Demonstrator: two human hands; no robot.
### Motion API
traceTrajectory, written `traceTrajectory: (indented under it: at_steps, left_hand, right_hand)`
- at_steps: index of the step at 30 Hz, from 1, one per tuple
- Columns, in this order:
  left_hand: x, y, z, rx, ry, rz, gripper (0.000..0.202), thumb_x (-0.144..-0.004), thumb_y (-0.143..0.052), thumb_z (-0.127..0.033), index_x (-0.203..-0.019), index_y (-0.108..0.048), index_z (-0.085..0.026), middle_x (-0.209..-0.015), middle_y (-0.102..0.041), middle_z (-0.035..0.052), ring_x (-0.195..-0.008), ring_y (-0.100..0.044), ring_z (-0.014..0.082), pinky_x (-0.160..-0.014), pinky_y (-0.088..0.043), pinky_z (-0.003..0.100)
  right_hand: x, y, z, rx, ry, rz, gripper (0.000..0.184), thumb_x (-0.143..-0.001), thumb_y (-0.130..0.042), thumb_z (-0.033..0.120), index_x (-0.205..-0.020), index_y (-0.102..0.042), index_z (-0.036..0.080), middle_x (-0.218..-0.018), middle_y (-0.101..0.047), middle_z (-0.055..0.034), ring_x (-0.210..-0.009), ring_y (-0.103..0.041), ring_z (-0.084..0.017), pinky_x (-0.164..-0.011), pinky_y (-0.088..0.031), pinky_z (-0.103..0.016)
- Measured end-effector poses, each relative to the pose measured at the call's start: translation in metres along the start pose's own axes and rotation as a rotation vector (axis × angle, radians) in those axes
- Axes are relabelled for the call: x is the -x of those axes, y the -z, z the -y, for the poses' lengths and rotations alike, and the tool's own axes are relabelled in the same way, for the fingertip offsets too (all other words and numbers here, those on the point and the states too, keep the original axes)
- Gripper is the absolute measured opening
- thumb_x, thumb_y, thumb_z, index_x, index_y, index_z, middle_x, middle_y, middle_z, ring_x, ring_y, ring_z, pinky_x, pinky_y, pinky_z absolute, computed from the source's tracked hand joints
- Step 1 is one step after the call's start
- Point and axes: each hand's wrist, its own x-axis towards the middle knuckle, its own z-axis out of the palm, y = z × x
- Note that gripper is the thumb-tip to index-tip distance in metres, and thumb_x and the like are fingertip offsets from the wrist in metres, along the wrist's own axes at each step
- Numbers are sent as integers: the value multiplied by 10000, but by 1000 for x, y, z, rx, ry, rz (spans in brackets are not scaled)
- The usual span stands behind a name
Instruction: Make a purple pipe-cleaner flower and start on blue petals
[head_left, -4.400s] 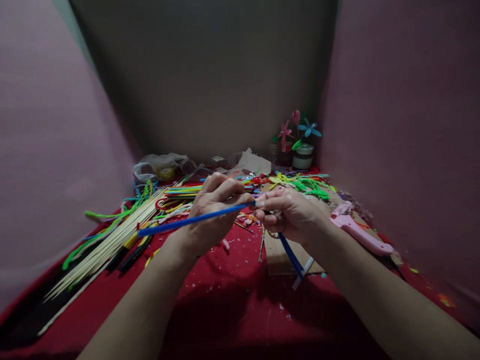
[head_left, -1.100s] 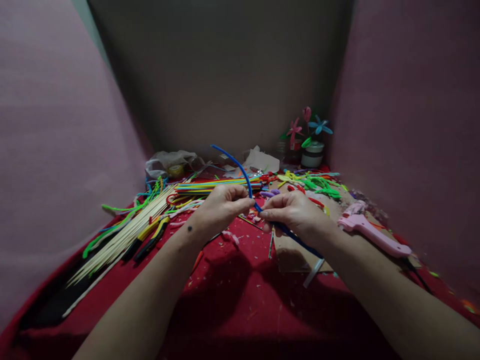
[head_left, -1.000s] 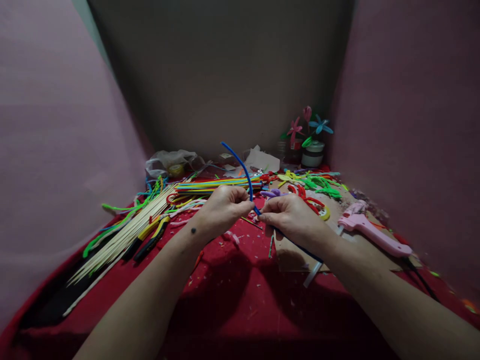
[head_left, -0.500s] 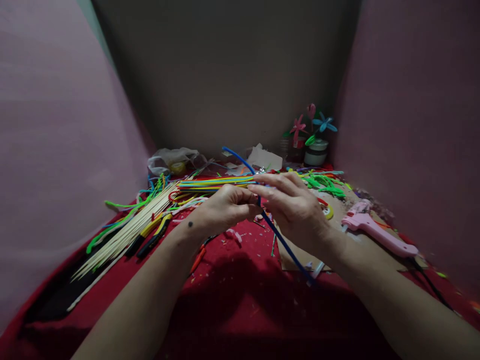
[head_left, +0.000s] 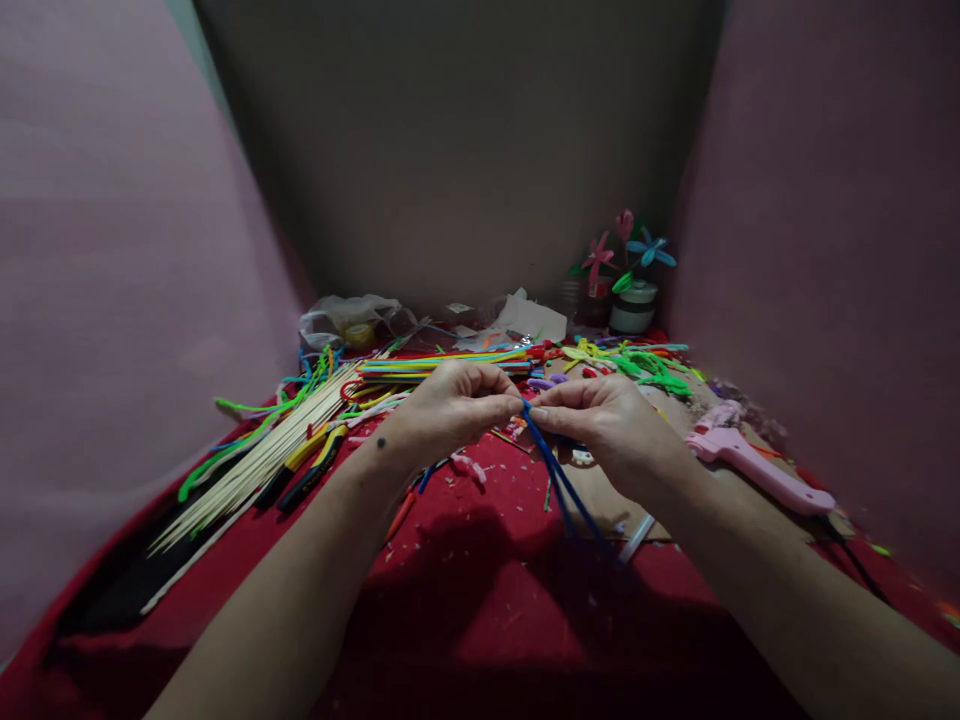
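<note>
Between my two hands hangs a blue pipe cleaner [head_left: 559,472], bent near its top so that two lengths run down and to the right. My left hand [head_left: 466,402] pinches it at the bend with thumb and forefinger. My right hand [head_left: 600,415] closes on it from the other side, its fingertips almost touching the left ones. Behind the hands lies a bundle of colourful pipe cleaners [head_left: 397,371], partly covered by my left hand. A piece of cardboard [head_left: 592,500] shows below my right hand.
Thin wooden sticks [head_left: 262,465] and yellow-black pliers [head_left: 311,468] lie at left. A pink glue gun [head_left: 757,462] rests at right with its cord. Green pipe cleaners [head_left: 652,370], a plastic bag [head_left: 352,318] and a pot [head_left: 634,305] with pipe-cleaner flowers stand or lie farther back.
The blue pipe cleaner's upper end has come down, so both lengths now hang below the fingers. My right hand has moved from flat, extended fingers to a pinch beside the left.
</note>
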Motion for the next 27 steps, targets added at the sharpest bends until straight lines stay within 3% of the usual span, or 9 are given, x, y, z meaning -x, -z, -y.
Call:
traceTrajectory:
  at_steps: [4,6,9,11,14,19,23,27]
  left_hand:
    - [-1,-1,1,-38,-50,-65,116,-726,-565,-232,-693,-596,-125,-515,-468,-28,-463,-363,66,-453,-272,212]
    - [-1,-3,1,-102,-121,-109,109,-721,-566,-208,-695,-626,-121,-587,-526,-3,-538,-435,88,-526,-341,230]
    - [0,-6,0,-281,-310,-261,82,-694,-606,-192,-648,-652,-142,-715,-546,17,-725,-494,131,-672,-383,256]
    - [2,-8,-1,-393,-367,-330,88,-694,-609,-189,-622,-648,-158,-700,-521,6,-736,-480,134,-672,-370,253]
    - [6,-11,-3,-426,-331,-315,119,-728,-559,-167,-628,-623,-162,-617,-503,-13,-630,-453,112,-595,-345,238]
    - [9,-11,-7,-407,-356,-344,126,-718,-560,-159,-603,-611,-157,-658,-529,-4,-655,-471,114,-602,-352,232]
    - [12,-10,-11,-279,-261,-274,126,-741,-553,-219,-649,-609,-154,-619,-540,-10,-627,-470,115,-586,-357,236]
    - [14,-6,-14,-225,-277,-302,110,-724,-579,-217,-640,-608,-153,-637,-526,-14,-648,-461,113,-596,-355,233]
  right_hand:
    - [-4,1,-3,-41,-89,73,182,-678,-650,291,-606,-672,126,-562,-645,-38,-473,-554,-100,-487,-428,-234]
    - [-4,1,-4,-44,-116,50,153,-663,-658,265,-594,-661,128,-538,-641,-35,-445,-557,-108,-460,-435,-239]
    - [-3,0,0,21,-58,-11,118,-664,-638,201,-570,-655,131,-496,-620,-21,-424,-542,-97,-437,-426,-220]
    - [-1,-1,4,95,-10,-36,134,-669,-614,156,-543,-654,134,-476,-608,-16,-432,-538,-91,-446,-424,-209]
    - [1,-4,9,209,35,-88,178,-682,-582,118,-518,-648,146,-480,-608,-14,-448,-530,-87,-455,-411,-207]
    - [4,-6,10,333,115,-142,189,-704,-581,136,-528,-649,153,-510,-618,-17,-493,-536,-105,-476,-390,-229]
    - [4,-6,14,324,125,-125,170,-718,-588,147,-569,-670,150,-538,-635,-23,-506,-554,-112,-479,-400,-233]
    - [4,-6,22,212,65,-86,140,-715,-610,160,-593,-674,145,-527,-635,-28,-486,-565,-110,-462,-420,-223]
